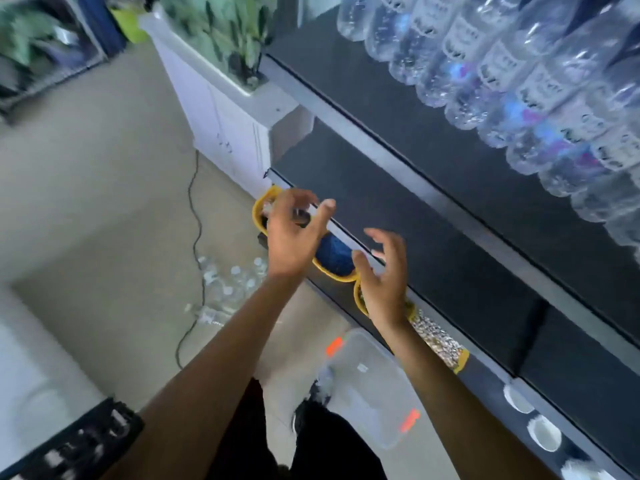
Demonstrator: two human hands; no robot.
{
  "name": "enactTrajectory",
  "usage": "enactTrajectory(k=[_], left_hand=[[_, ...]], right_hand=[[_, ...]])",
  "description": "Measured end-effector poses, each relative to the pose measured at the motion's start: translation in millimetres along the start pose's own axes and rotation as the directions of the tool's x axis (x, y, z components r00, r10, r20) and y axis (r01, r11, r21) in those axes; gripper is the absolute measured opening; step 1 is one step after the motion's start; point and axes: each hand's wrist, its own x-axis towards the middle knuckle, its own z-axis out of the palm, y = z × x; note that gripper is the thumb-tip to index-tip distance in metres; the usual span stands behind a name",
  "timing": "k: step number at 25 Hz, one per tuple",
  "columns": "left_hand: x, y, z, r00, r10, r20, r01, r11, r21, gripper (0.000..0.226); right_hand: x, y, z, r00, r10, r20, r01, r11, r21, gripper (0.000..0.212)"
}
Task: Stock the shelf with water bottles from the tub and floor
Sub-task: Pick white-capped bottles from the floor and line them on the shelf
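Note:
Several clear water bottles (512,84) stand in a row along the upper dark shelf (398,109) at the top right. More water bottles (228,289) lie in a loose heap on the floor, left of my arms. The clear plastic tub (374,386) with orange clips sits on the floor below my right forearm and looks empty. My left hand (294,237) and my right hand (384,278) hover with spread fingers in front of the lower shelf's edge, holding nothing. The view is motion-blurred.
Yellow-rimmed bowls (337,261) sit on the bottom shelf behind my hands. White cups (543,433) stand further right. A black cable (195,216) runs across the floor. A white cabinet (221,116) with plants stands left of the shelf. A black crate (76,441) is at bottom left.

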Motion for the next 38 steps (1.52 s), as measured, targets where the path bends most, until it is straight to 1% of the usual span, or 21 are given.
enactTrajectory(k=[3, 5, 8, 10, 13, 15, 17, 19, 21, 23, 24, 26, 28, 29, 31, 33, 36, 38], left_hand=[[30, -62, -88, 0.982, -0.06, -0.176, 0.074, 0.994, 0.075, 0.035], [42, -105, -128, 0.966, -0.075, -0.248, 0.109, 0.986, 0.125, 0.034], [55, -200, -176, 0.931, -0.102, -0.35, 0.174, 0.968, 0.18, 0.036], [59, -276, -194, 0.917, -0.117, -0.381, 0.21, 0.954, 0.213, 0.037], [67, -392, -196, 0.929, -0.159, -0.335, 0.262, 0.921, 0.29, 0.042], [69, -463, -187, 0.949, -0.193, -0.247, 0.278, 0.884, 0.376, 0.043], [72, -534, -172, 0.967, -0.219, -0.133, 0.256, 0.835, 0.486, 0.046], [82, -595, -157, 0.967, -0.251, -0.051, 0.226, 0.747, 0.625, 0.053], [103, -640, -145, 0.955, -0.296, -0.016, 0.21, 0.636, 0.742, 0.061], [122, -674, -135, 0.929, -0.371, 0.013, 0.208, 0.549, 0.809, 0.06], [130, -687, -132, 0.917, -0.397, 0.033, 0.193, 0.516, 0.834, 0.055], [139, -702, -127, 0.905, -0.42, 0.063, 0.17, 0.494, 0.853, 0.048], [145, -706, -123, 0.913, -0.406, 0.052, 0.182, 0.516, 0.837, 0.05], [148, -706, -122, 0.917, -0.397, 0.04, 0.197, 0.537, 0.821, 0.051], [151, -706, -120, 0.914, -0.405, 0.028, 0.226, 0.565, 0.793, 0.048], [146, -699, -120, 0.913, -0.407, 0.03, 0.23, 0.572, 0.787, 0.043], [127, -673, -128, 0.938, -0.347, -0.007, 0.229, 0.605, 0.763, 0.041], [113, -642, -131, 0.954, -0.298, -0.015, 0.206, 0.622, 0.755, 0.042]], right_hand=[[-14, 21, 94, 0.982, -0.025, 0.189, 0.033, 0.999, -0.042, 0.034], [-30, 45, 144, 0.951, -0.006, 0.31, 0.038, 0.995, -0.096, 0.039], [-65, 100, 227, 0.878, 0.029, 0.477, 0.056, 0.985, -0.165, 0.045], [-88, 144, 279, 0.826, 0.08, 0.559, 0.059, 0.972, -0.226, 0.05], [-105, 220, 355, 0.799, 0.189, 0.57, 0.005, 0.947, -0.322, 0.056], [-106, 272, 401, 0.793, 0.248, 0.557, -0.018, 0.923, -0.385, 0.06], [-104, 326, 444, 0.774, 0.326, 0.543, -0.059, 0.891, -0.45, 0.066], [-100, 370, 480, 0.742, 0.422, 0.52, -0.124, 0.85, -0.512, 0.069], [-97, 405, 507, 0.684, 0.505, 0.526, -0.168, 0.811, -0.56, 0.064], [-101, 430, 524, 0.635, 0.537, 0.555, -0.163, 0.796, -0.583, 0.054], [-103, 440, 529, 0.639, 0.53, 0.558, -0.156, 0.799, -0.58, 0.051], [-106, 451, 532, 0.682, 0.469, 0.561, -0.091, 0.816, -0.571, 0.045], [-104, 456, 527, 0.71, 0.396, 0.582, 0.009, 0.822, -0.57, 0.039], [-102, 457, 524, 0.715, 0.379, 0.587, 0.031, 0.822, -0.569, 0.037], [-98, 457, 516, 0.717, 0.38, 0.584, 0.03, 0.821, -0.57, 0.034], [-93, 450, 505, 0.718, 0.375, 0.586, 0.032, 0.824, -0.566, 0.033], [-87, 424, 478, 0.717, 0.32, 0.619, 0.072, 0.85, -0.522, 0.037], [-83, 400, 453, 0.718, 0.273, 0.64, 0.111, 0.863, -0.493, 0.039]])
